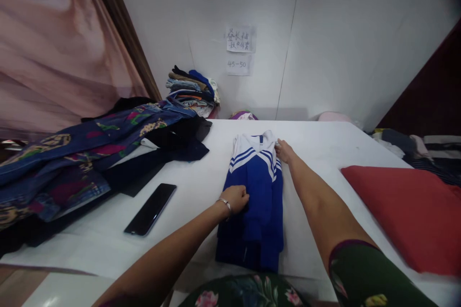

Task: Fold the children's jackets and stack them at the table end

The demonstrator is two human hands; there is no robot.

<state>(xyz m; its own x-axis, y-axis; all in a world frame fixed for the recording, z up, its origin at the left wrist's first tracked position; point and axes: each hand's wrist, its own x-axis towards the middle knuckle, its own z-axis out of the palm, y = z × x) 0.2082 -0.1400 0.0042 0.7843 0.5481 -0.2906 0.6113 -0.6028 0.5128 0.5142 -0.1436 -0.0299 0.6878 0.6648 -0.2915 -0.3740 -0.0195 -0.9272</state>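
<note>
A blue and white striped jacket [258, 192] lies on the white table in a long narrow fold, its white collar at the far end. My left hand [235, 198], with a bracelet at the wrist, rests on the jacket's left middle, its fingers curled closed on the cloth. At the far right shoulder, my right hand [284, 150] has its fingers closed at the jacket's white edge. The fingertips of both hands are partly hidden.
A black phone [151, 209] lies left of the jacket. Patterned denim and dark garments [90, 153] are heaped at the left. Folded clothes [192, 87] are stacked behind the table. A red folded cloth [406, 216] lies at the right.
</note>
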